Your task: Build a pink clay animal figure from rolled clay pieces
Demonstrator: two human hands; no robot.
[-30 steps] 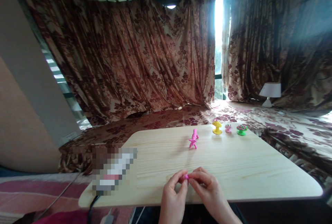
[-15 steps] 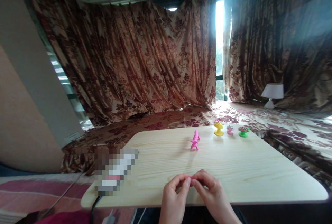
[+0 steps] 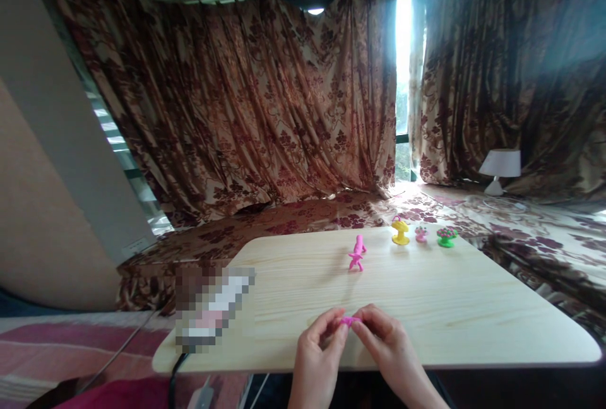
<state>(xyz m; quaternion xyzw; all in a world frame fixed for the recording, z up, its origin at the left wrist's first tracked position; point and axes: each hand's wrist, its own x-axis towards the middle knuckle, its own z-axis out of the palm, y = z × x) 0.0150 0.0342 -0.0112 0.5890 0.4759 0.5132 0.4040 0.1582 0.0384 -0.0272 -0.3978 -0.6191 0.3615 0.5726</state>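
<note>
A small bright pink piece, perhaps modelling clay, is pinched between the fingertips of both hands above the table's near edge. My left hand grips its left end between thumb and forefinger. From the other side my right hand pinches the right end. Fingers cover most of the piece, so its full shape cannot be made out. Beyond the hands stands a pink figure with a long body and thin legs, apart from both hands.
Toward the back right of the light wooden table stand a yellow mushroom-like figure, a small pink one and a green one with pink dots. A blurred-out object with a black cable lies at left. A white lamp stands behind.
The hands have parted slightly, and more of the pink piece shows between the fingertips. The camera view has shifted a little; the figures on the table stay put.
</note>
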